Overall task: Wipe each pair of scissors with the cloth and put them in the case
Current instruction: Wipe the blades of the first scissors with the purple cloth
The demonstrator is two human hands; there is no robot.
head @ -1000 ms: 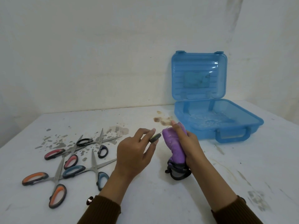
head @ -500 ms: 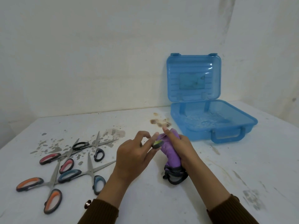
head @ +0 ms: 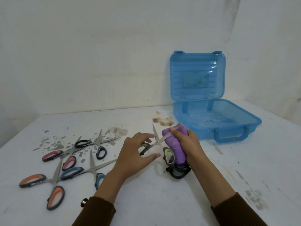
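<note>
1. One stained white table.
2. One open blue case, far right.
3. Two hands: right hand gripping one purple cloth; left hand, fingers spread, on green-handled scissors.
4. Four other scissors, left.

Scissors, cloth and case on our table

We see green-handled scissors spread open, one blade against the bunched purple cloth; four more pairs, black, pink, blue and orange, lie crossed at left; the blue translucent case stands open at right, lid upright.
</note>
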